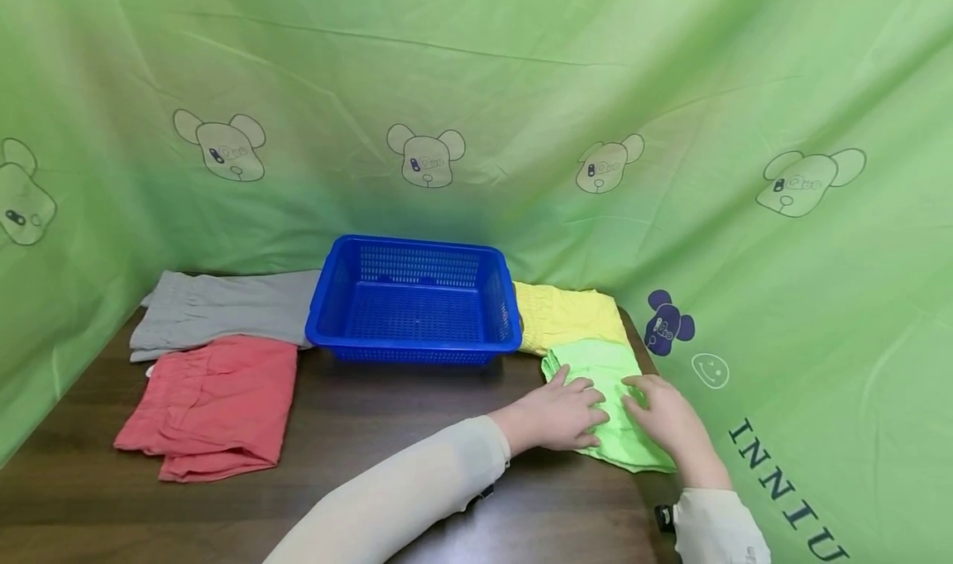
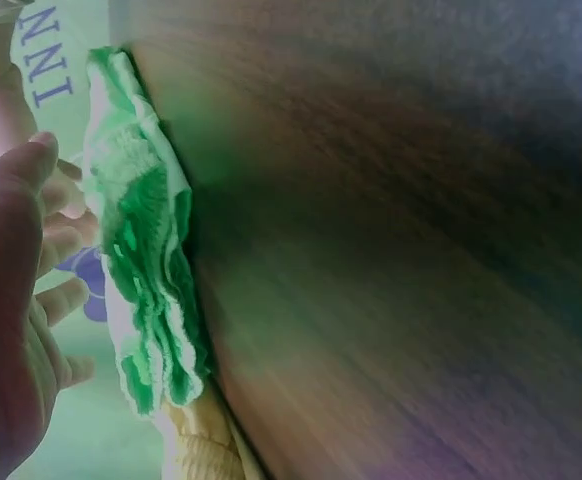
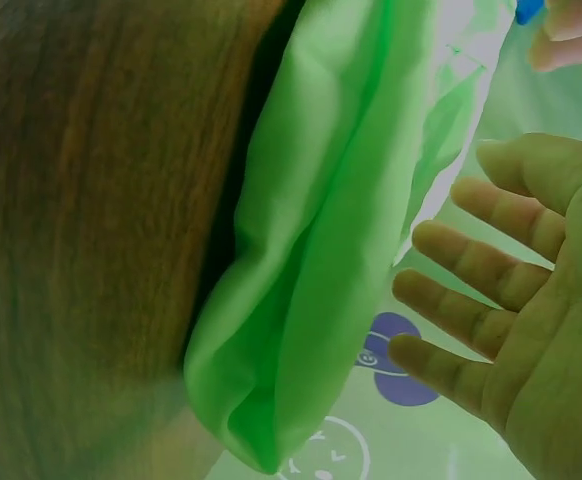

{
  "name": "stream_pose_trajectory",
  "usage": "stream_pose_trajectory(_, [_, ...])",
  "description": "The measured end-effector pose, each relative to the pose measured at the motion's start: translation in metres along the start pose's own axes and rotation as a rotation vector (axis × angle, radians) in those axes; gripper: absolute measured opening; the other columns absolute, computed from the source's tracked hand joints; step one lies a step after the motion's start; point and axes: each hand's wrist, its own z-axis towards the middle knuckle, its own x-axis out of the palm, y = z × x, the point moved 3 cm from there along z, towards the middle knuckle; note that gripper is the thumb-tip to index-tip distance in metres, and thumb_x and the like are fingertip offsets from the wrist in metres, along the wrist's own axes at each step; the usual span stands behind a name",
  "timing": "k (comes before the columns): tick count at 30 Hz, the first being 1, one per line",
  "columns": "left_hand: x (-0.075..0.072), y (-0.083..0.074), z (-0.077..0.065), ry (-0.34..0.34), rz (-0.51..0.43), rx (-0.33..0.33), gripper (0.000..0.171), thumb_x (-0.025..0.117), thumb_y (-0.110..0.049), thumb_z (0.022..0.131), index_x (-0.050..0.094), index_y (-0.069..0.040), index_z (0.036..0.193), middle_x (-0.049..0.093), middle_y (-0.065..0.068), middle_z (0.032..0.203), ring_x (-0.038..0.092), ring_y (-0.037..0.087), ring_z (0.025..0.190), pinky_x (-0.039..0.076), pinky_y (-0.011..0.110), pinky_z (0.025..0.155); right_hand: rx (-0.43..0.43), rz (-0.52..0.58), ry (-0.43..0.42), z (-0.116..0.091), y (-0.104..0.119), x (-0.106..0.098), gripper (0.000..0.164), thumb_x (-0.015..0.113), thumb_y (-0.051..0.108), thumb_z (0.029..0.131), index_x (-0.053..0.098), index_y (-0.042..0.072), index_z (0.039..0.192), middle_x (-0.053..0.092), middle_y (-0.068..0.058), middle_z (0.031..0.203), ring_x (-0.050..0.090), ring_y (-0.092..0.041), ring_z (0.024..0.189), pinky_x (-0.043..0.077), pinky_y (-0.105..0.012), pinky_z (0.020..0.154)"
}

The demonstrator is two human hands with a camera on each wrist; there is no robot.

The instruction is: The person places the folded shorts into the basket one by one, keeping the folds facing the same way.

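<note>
A folded bright green garment (image 1: 606,419) lies at the right side of the table, its near part in front of a folded yellow garment (image 1: 569,312). Over its left side is my left hand (image 1: 562,413), fingers spread and fairly straight. My right hand (image 1: 670,415) is over its right edge, fingers extended toward the left hand. In the left wrist view the garment's layered folds (image 2: 146,250) face the palm. The right wrist view shows the right fingers (image 3: 471,310) straight and apart, beside the rounded green fold (image 3: 321,230). Neither hand grips anything.
A blue plastic basket (image 1: 417,346) stands at the back middle of the brown wooden table (image 1: 372,432). To its left lie a folded grey garment (image 1: 231,308) and a folded red garment (image 1: 216,407). A green printed curtain (image 1: 506,68) hangs behind and at both sides.
</note>
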Motion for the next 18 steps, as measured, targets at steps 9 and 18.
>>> stream_pose_trajectory(9, [0.011,0.004,0.011,0.098,-0.010,-0.028,0.044,0.045,-0.062,0.103,0.054,-0.043,0.141,0.050,-0.013,0.147,0.042,0.020,0.142,0.027,0.058,0.121,-0.052,-0.024,0.028,0.002,-0.008,0.009,0.043,0.072,0.015,0.091,0.064,0.000,0.131,0.056,-0.029,0.138,0.054,-0.052,0.124,0.042,-0.067,0.104])
stream_pose_trajectory(18, [0.013,0.006,0.020,0.093,0.013,-0.042,0.040,0.044,-0.060,0.104,0.058,-0.043,0.137,0.048,-0.010,0.150,0.036,0.024,0.149,0.020,0.060,0.123,-0.085,-0.007,0.060,0.002,-0.006,0.017,0.045,0.074,0.011,0.088,0.064,-0.001,0.131,0.054,-0.032,0.138,0.052,-0.053,0.126,0.041,-0.067,0.105])
